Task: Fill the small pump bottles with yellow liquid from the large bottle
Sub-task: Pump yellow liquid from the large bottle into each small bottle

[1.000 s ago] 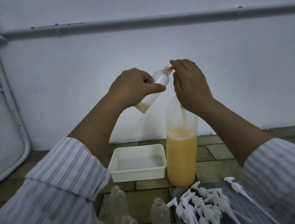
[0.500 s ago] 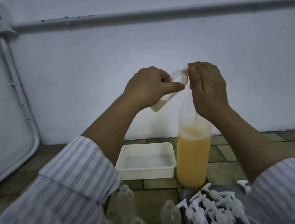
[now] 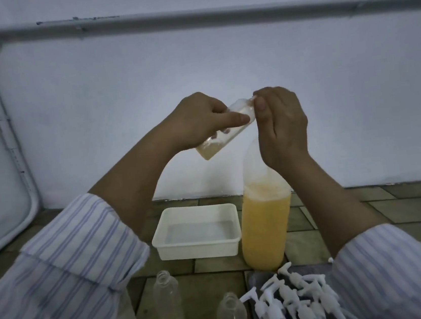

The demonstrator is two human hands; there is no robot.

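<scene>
My left hand [image 3: 199,121] grips a small clear bottle [image 3: 227,136], tilted with its mouth up to the right. A little yellow liquid lies in its lower end. My right hand [image 3: 282,126] is curled over the top of the large bottle [image 3: 265,226], its fingertips at the small bottle's mouth. The large bottle's neck and whatever the fingers pinch are hidden. That bottle stands upright on the floor, about half full of yellow liquid.
A white tub [image 3: 161,242] sits left of the large bottle. Several empty small bottles [image 3: 166,297] stand near me. Several white pump heads [image 3: 295,297] lie on a dark mat [image 3: 256,278]. A wall with a pipe is close behind.
An orange piece seen at the small bottle's mouth one second ago is now covered by my right fingers. Both hands stay together at the large bottle's top.
</scene>
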